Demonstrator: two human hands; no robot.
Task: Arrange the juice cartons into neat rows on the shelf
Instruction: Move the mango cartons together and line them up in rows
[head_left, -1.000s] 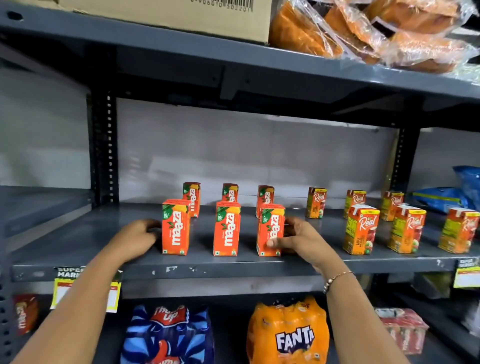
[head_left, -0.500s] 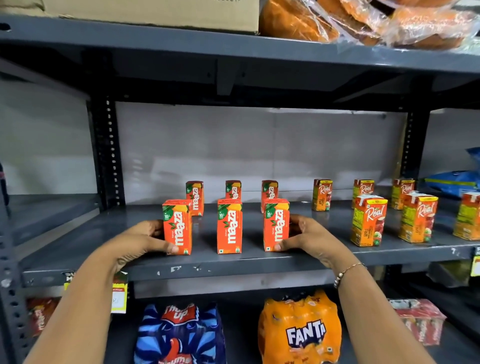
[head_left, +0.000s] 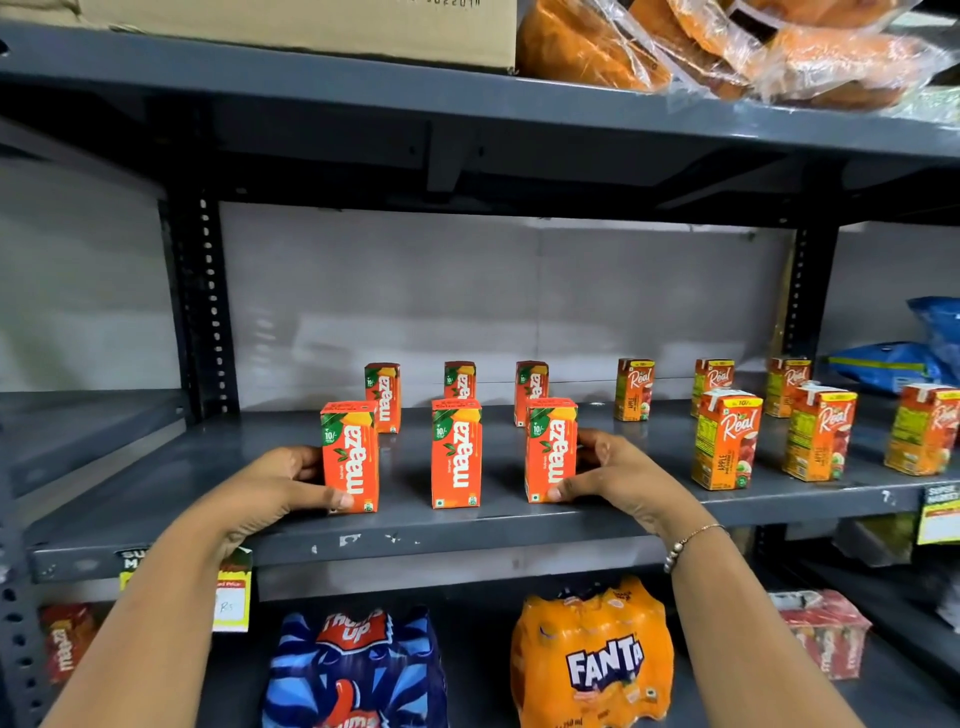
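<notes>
Three orange Maaza cartons stand upright in a front row on the grey shelf (head_left: 156, 467). My left hand (head_left: 275, 480) wraps the left side of the left front carton (head_left: 350, 454). My right hand (head_left: 618, 475) wraps the right side of the right front carton (head_left: 550, 449). The middle front carton (head_left: 456, 453) stands free between them. Three more Maaza cartons (head_left: 460, 380) stand in a back row. Further right, several Real apple cartons (head_left: 726, 439) stand in two rows.
A shelf above carries a cardboard box (head_left: 311, 26) and bagged orange goods (head_left: 727, 47). Blue packets (head_left: 883, 364) lie at the far right. Below are a Thums Up pack (head_left: 358, 670), a Fanta pack (head_left: 592, 654) and price tags (head_left: 231, 597).
Both hands have closed in on the outer front cartons, thumbs now on their fronts. The front row sits a little straighter and more evenly spaced. The view shifted slightly left.
</notes>
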